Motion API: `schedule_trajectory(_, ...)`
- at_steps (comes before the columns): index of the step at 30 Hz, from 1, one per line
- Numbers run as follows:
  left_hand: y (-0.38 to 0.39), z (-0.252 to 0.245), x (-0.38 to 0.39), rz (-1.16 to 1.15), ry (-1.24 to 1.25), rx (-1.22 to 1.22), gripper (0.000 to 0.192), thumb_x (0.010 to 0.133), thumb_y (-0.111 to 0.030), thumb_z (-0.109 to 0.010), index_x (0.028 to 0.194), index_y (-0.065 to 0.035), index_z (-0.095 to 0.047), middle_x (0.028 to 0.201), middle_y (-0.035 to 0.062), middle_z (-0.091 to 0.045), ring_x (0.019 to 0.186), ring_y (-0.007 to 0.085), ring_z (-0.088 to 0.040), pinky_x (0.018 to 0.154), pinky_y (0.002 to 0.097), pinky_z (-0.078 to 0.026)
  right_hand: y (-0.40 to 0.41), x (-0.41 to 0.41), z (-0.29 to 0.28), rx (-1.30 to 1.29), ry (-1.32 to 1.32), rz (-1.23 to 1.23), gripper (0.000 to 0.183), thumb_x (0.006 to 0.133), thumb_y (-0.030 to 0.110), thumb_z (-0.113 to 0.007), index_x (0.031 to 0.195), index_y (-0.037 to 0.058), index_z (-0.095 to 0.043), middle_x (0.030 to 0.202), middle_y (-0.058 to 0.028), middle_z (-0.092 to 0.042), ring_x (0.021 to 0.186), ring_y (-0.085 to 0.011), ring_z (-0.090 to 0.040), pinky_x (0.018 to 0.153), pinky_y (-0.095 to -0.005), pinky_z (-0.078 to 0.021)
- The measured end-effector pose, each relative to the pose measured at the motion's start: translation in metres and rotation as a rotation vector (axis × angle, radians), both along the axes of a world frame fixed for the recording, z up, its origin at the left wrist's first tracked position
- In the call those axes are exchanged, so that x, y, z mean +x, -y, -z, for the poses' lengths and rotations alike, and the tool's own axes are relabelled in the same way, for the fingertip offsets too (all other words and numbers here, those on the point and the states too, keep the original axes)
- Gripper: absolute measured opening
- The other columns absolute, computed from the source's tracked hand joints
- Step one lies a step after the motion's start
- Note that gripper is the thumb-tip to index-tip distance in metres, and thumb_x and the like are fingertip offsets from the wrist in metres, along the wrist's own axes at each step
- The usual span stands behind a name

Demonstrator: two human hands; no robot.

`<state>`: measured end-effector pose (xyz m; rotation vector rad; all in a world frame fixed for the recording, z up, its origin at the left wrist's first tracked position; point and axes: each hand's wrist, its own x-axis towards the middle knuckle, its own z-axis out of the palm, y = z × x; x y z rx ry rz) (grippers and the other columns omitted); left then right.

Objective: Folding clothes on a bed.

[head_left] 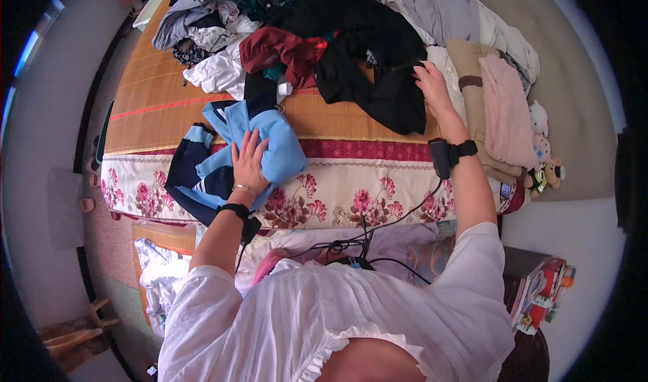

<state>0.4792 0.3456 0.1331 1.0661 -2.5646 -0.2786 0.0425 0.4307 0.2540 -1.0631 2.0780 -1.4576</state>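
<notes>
My left hand (250, 165) lies with fingers apart on a light blue and navy garment (283, 146), which is bunched at the near edge of the bed and hangs partly over it. Farther right, my right hand (429, 80) pinches the edge of a black garment (395, 93) between thumb and fingers. That black cloth spreads across the woven mat (334, 118). A dark red garment (281, 52) and a white one (217, 73) lie crumpled beyond the blue garment.
Grey and patterned clothes (202, 17) are heaped at the far left. Folded beige cloth (471, 98), a pink cloth (506, 113) and plush toys (541, 149) line the right side. Black cables (364, 241) hang before me. A dark cabinet (524, 260) with books stands at the lower right.
</notes>
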Motion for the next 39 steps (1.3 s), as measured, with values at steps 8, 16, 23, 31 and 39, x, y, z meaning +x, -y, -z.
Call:
schedule_trajectory(8,0.004,0.025,0.001,-0.051,-0.018,-0.089,0.047,0.078,-0.04,-0.05,0.12,-0.0179,-0.052,0.139,0.0102,-0.035,0.133,0.0278,-0.026,0.107,0.0493,-0.012,0.073,0.042,0.068,0.301,-0.426,-0.134,0.07,0.071,0.031,-0.07,0.126,-0.0015,-0.041,0.124,-0.0284,-0.043,0.118,-0.0384,-0.041,0.098,-0.0405,-0.0356)
schedule_trajectory(16,0.008,0.029,0.0,-0.042,-0.069,-0.055,0.046,0.078,-0.04,-0.05,0.117,-0.0175,-0.053,0.138,0.0118,-0.037,0.131,0.0298,-0.03,0.107,0.0499,-0.013,0.131,0.104,0.101,0.865,-0.361,-0.166,0.119,0.06,0.056,-0.073,0.143,0.016,0.002,0.146,-0.0239,-0.009,0.134,-0.0402,-0.013,0.1,-0.0657,-0.0155)
schedule_trajectory(23,0.009,0.037,0.002,-0.02,-0.071,-0.061,0.045,0.077,-0.04,-0.051,0.116,-0.0184,-0.054,0.138,0.0117,-0.037,0.13,0.0305,-0.03,0.106,0.0508,-0.013,0.142,0.075,0.106,0.865,-0.543,-0.148,0.075,0.076,0.027,-0.062,0.138,0.0124,-0.023,0.127,-0.0252,-0.042,0.116,-0.0391,-0.044,0.091,-0.0533,-0.039)
schedule_trajectory(31,0.01,0.036,0.005,-0.026,-0.107,-0.054,0.045,0.077,-0.04,-0.051,0.116,-0.0189,-0.054,0.138,0.0105,-0.037,0.13,0.03,-0.03,0.106,0.0506,-0.014,0.121,0.062,0.019,0.365,-0.617,-0.262,0.037,0.08,0.009,-0.046,0.115,-0.001,-0.052,0.103,-0.0283,-0.057,0.099,-0.0424,-0.053,0.085,-0.0428,-0.0439)
schedule_trajectory(39,0.009,0.032,0.003,-0.023,-0.141,-0.074,0.044,0.077,-0.038,-0.051,0.117,-0.0192,-0.054,0.139,0.0097,-0.037,0.13,0.029,-0.03,0.106,0.05,-0.015,0.048,0.048,-0.146,-0.348,0.144,-0.129,0.033,0.087,0.007,-0.045,0.117,-0.0033,-0.052,0.098,-0.0103,-0.063,0.087,-0.0153,-0.061,0.076,-0.0276,-0.0469)
